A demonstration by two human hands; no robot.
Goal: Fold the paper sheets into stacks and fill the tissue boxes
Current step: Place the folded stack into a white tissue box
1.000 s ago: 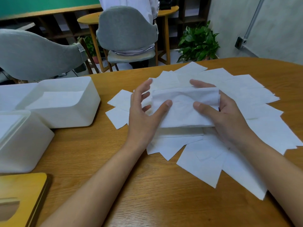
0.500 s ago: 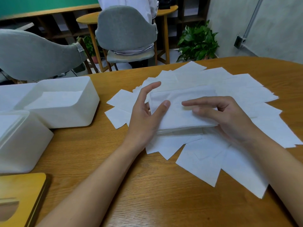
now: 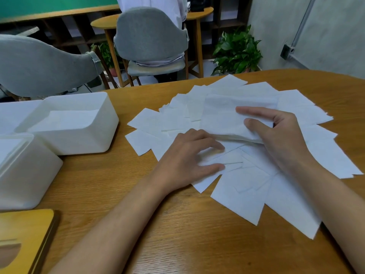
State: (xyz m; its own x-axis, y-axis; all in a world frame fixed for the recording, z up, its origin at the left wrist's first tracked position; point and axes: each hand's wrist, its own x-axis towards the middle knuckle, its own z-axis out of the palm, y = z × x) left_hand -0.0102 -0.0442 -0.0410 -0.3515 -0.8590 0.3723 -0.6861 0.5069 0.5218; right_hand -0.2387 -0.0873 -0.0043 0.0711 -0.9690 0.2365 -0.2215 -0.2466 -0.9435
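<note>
White folded stack (image 3: 223, 119) pinched in right hand (image 3: 280, 139) grip, left hand (image 3: 185, 161) resting, grip slack, on loose sheets (image 3: 246, 194)

Bare left hand (image 3: 185, 161), right hand (image 3: 280, 139) and forearms (image 3: 122, 220)

Two hands: left hand (image 3: 183, 165), right hand (image 3: 282, 139). One folded stack (image 3: 223, 119). Loose sheets (image 3: 246, 194), too many to count. Two white boxes (image 3: 79, 135) (image 3: 25, 175). One wooden lid (image 3: 23, 234). Two grey chairs (image 3: 150, 34) (image 3: 39, 66). One table (image 3: 177, 244).

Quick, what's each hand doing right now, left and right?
Left hand: open, fingers resting on the loose sheets, holding nothing.
Right hand: gripping the folded stack.
</note>
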